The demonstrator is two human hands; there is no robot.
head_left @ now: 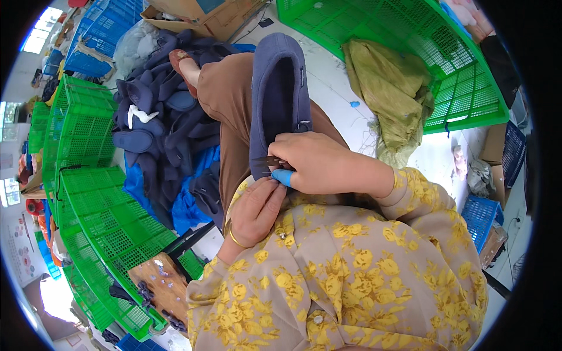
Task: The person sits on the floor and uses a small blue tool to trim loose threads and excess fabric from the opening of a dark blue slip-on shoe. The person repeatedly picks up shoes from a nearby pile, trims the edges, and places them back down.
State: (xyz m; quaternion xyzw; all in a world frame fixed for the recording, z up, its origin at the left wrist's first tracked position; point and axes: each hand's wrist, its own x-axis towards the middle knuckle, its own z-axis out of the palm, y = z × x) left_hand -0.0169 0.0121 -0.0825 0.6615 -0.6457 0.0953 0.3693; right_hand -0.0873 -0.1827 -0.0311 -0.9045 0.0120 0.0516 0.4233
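Note:
A navy blue slip-on shoe (280, 88) lies toe-away on my lap, its opening facing up. At its heel end, my left hand (255, 212) is closed, with thumb and fingers pinching at the heel edge; a gold bangle is on that wrist. My right hand (328, 162) is closed around small dark thread snips (267, 161), whose blades point left across the heel, just above the left fingertips. Blue tape wraps one digit of the right hand. Any thread between the fingers is too small to make out.
To the left, a heap of navy shoes (175, 117) lies on blue sheeting (182, 202), beside green crates (102, 216). A wooden board (161, 278) with dark scraps is near my left elbow. An olive sack (389, 88) lies by a large green crate (462, 99) at right.

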